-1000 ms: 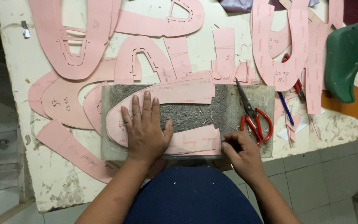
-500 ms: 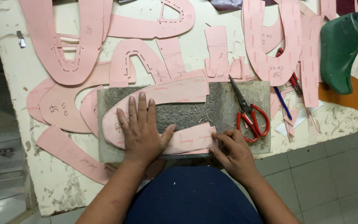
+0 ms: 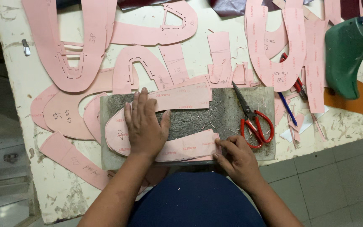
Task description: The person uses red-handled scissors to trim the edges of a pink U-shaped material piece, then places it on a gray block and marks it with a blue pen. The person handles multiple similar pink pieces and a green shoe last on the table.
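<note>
White and worn, the table carried many pink paper patterns around a grey cutting mat. On the mat lay a U-shaped pink pattern piece, already cut out, it seemed; whether trimming remained could not be told. The left hand lay flat and wide open on its curved end. The right hand pinched the lower strip's end with bent fingers. Red scissors lay unused on the mat, just beside it. A green shoe form lay well apart. No containers were visible.
</note>
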Available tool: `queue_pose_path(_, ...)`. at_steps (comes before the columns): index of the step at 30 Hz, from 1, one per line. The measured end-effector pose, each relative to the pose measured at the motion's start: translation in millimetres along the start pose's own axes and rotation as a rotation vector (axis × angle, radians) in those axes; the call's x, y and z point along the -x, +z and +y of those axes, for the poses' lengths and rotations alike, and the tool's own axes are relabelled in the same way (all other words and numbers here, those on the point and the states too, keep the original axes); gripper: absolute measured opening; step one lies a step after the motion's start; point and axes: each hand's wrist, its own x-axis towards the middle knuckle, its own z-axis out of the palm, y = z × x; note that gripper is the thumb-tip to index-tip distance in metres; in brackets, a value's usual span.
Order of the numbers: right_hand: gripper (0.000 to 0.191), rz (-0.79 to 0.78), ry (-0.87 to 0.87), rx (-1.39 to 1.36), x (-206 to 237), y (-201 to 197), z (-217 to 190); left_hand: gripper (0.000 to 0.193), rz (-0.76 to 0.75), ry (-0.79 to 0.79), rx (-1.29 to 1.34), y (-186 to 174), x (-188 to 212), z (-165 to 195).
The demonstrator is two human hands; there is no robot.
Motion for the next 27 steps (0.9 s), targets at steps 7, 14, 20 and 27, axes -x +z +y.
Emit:
queue_pose_path(7, 0.046, -0.005, 0.006, 0.026, -1.5, -1.2, -1.8, 0.067, -0.048, -0.053, -0.034, -2.8, -4.5, 2.2)
queue_pose_path(14, 0.046, -0.014, 0.039, 0.037, -2.9, -2.3, -5.2, 0.07, -0.062, -0.079, -0.035, -2.7, -6.1, 2.7)
queue_pose_path(20, 0.045, -0.024, 0.067, 0.034, -3.7, -2.1, -6.0, 0.069, -0.053, -0.081, -0.037, -1.2, -5.5, 2.6)
queue_pose_path(27, 0.047, -0.028, 0.076, 0.048, -4.9, -1.9, -6.2, 0.067, -0.042, -0.074, -0.043, -1.8, -5.5, 2.6)
